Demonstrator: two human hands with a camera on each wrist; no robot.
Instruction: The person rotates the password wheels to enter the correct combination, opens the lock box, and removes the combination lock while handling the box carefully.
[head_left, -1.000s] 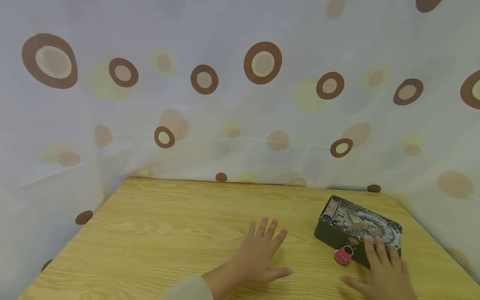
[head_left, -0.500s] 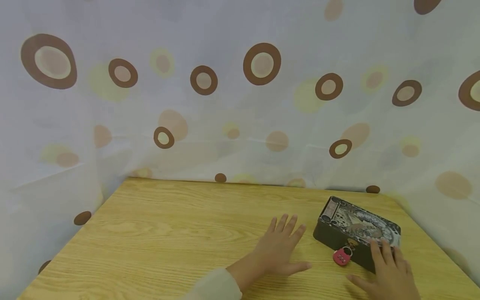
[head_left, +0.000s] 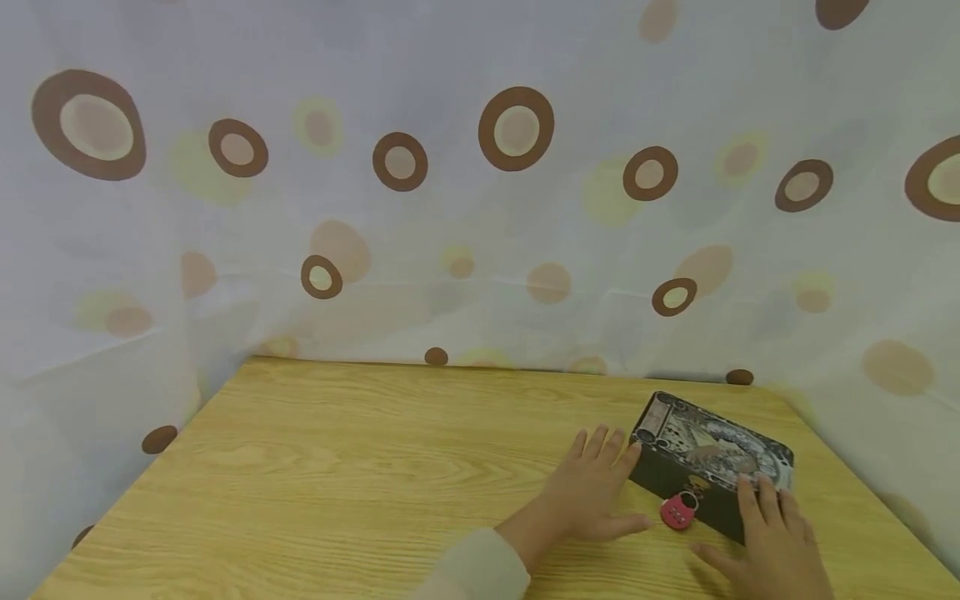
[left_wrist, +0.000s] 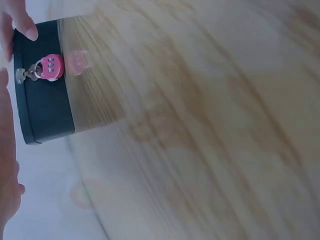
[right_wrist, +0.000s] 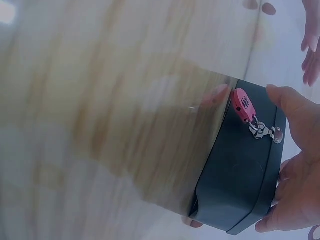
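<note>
A dark rectangular tin box (head_left: 712,442) with a patterned lid stands at the right of the table. From the clasp on its front hangs a pink combination padlock (head_left: 678,511), also plain in the left wrist view as a pink padlock (left_wrist: 51,67). My left hand (head_left: 588,492) is spread with straight fingers just left of the box; whether its fingertips touch the box's corner I cannot tell. My right hand (head_left: 780,542) has its extended fingers at the box's near right lid edge. In the right wrist view, the right hand (right_wrist: 300,160) lies along the lid side.
The wood-grain table (head_left: 337,467) stretches to the left of the box. A pale curtain (head_left: 450,208) with brown circles hangs behind the table and along both its sides.
My left hand has moved right across the table to the box's left corner. The right hand has stayed by the box's near right edge, with only a slight shift. The box stays in place.
</note>
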